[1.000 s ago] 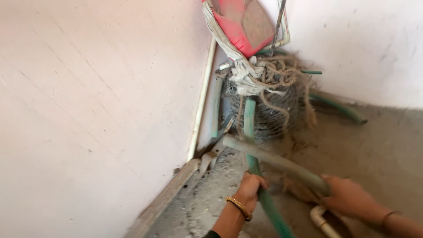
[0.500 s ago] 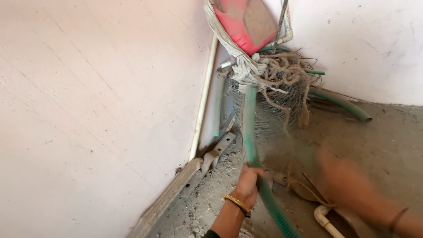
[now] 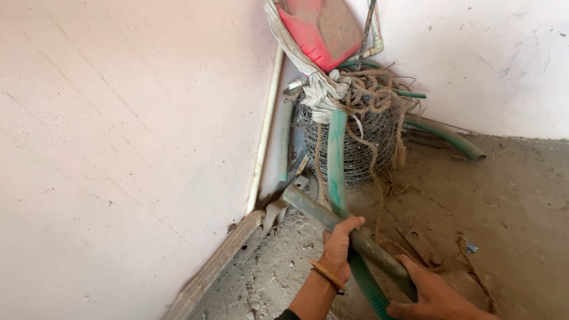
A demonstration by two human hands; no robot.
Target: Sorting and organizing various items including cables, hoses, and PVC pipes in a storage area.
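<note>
While the left hand [image 3: 339,246], a thin bangle at its wrist, is wrapped shut round a grey pipe [image 3: 349,236], the right hand [image 3: 431,291] closes on the same pipe lower down, near the bottom edge of the view. That pipe slants up and leftward to a blunt end just short of the corner, and a ribbed green hose [image 3: 337,169] crosses it right at the left hand; whether those fingers also pinch the hose I cannot quite tell. Beyond the hands, the hose climbs to a roll of wire mesh [image 3: 361,145] draped in frayed brown rope [image 3: 379,95] and knotted pale cloth [image 3: 320,95], all jammed into the corner. A red plastic container [image 3: 317,29] hangs tilted above the roll, touching the cloth. On the left a pale wall [image 3: 118,148] runs close, with a white conduit [image 3: 264,136] upright against it and a wooden strip [image 3: 219,264] along its foot. To the right the dusty concrete floor [image 3: 510,195] lies open, a second green hose [image 3: 444,135] skirting the far wall.
</note>
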